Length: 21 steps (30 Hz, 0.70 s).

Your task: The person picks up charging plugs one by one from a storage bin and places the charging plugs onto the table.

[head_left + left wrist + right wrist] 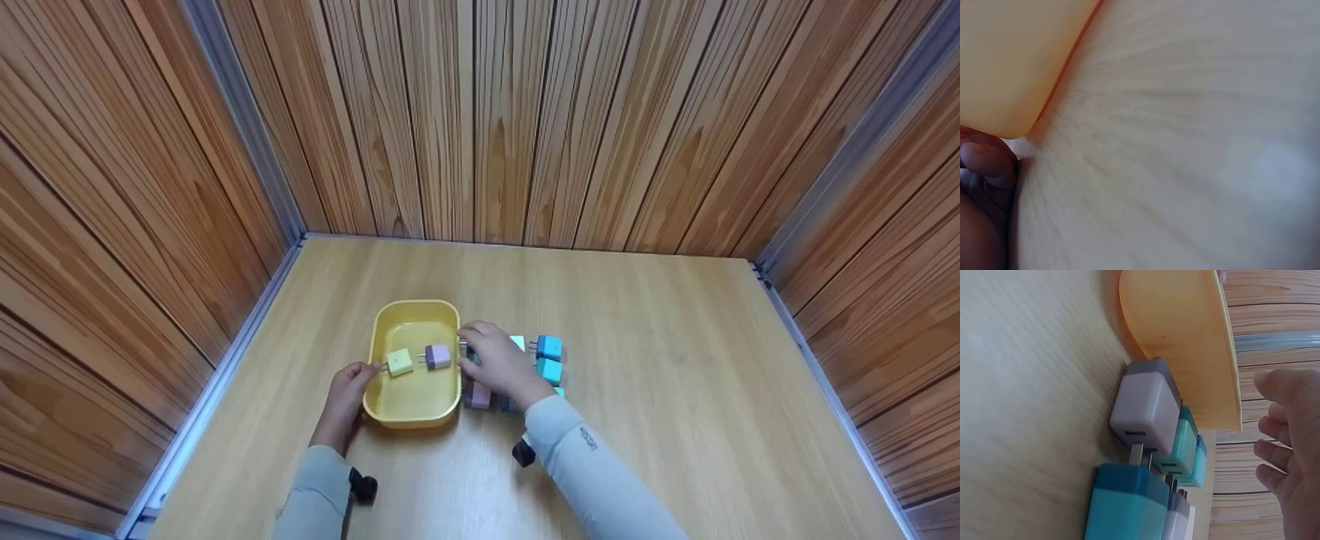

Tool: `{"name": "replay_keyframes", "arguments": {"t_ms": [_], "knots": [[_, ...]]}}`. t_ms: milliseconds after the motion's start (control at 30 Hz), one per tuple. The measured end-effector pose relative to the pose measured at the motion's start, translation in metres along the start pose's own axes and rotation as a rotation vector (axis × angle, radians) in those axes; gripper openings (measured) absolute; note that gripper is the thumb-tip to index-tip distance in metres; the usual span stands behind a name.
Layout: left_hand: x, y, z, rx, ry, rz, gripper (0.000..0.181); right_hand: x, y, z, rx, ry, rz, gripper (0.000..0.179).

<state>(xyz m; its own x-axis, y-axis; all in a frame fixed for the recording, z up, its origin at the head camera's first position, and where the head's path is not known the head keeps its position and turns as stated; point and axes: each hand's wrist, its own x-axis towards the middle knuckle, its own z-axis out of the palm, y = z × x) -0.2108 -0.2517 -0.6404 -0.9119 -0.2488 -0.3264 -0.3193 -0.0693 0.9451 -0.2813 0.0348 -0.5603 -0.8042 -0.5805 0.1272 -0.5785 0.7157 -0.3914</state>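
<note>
A yellow plastic bin (412,405) stands on the table, holding a yellow plug charger (400,362) and a lilac and dark purple one (437,357). My left hand (346,394) grips the bin's left rim, thumb on top; in the left wrist view its curled fingers (991,163) show by the bin's lower edge. My right hand (501,364) hovers at the right rim, over several chargers beside the bin. Its fingers are loosely bent with nothing in them in the right wrist view. Among these chargers are a lilac one (1148,405) and a teal one (1129,509).
Blue (550,347) and turquoise (550,370) chargers lie at the right of the group, partly hidden by my right hand. Wood-patterned panels (495,127) enclose the wooden table (675,360) at the back and sides, with metal strips along the edges.
</note>
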Motion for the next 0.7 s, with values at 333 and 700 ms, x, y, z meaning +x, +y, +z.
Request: {"name": "replay_keyframes", "arguments": {"t_ms": [333,700], "knots": [[0.001,-0.001,-0.001,0.026,-0.006,-0.042,0.039,0.004,-0.019,0.014,0.054,-0.072,0.002,0.053],[0.003,0.0,0.0,0.014,0.007,0.036,0.036,0.016,-0.035,0.03,0.013,-0.087,-0.058,0.05]]}}
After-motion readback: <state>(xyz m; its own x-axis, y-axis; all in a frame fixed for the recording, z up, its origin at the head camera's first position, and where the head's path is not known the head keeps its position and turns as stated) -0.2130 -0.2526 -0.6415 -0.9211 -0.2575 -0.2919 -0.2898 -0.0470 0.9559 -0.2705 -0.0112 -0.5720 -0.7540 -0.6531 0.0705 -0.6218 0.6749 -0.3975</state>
